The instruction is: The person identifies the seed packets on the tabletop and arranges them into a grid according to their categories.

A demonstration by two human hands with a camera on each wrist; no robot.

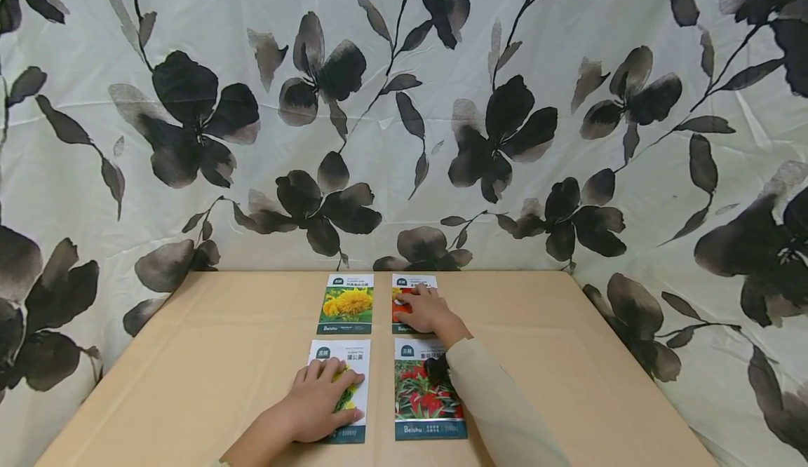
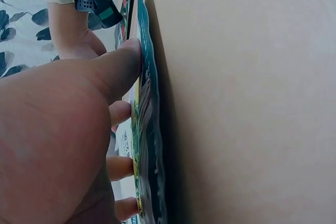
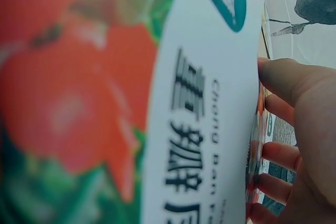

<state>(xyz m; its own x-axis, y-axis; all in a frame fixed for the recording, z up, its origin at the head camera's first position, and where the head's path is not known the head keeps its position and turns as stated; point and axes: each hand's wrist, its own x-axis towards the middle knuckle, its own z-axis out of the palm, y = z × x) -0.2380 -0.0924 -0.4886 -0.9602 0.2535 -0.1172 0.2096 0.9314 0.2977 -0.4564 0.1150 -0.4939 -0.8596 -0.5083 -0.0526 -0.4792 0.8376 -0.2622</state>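
Observation:
My left hand (image 1: 318,400) rests on the near left seed packet (image 1: 358,355), a white one with a yellow flower picture and a dark teal bottom band. Its fingers are spread and the fingertips touch the packet's face, as the left wrist view also shows. Farther off, my right hand (image 1: 429,313) lies over the far right packet (image 1: 402,282), which shows red and a teal band; much of its picture is covered. Under the right wrist is the near right packet (image 1: 424,390), printed with red double flowers, and its white top fills much of the right wrist view.
A far left packet (image 1: 346,304) with a yellow flower completes two rows of two on the tan tabletop (image 1: 536,334). Behind the table hangs a white cloth (image 1: 404,144) with dark floral print. A small black camera (image 1: 437,370) sits at the right wrist.

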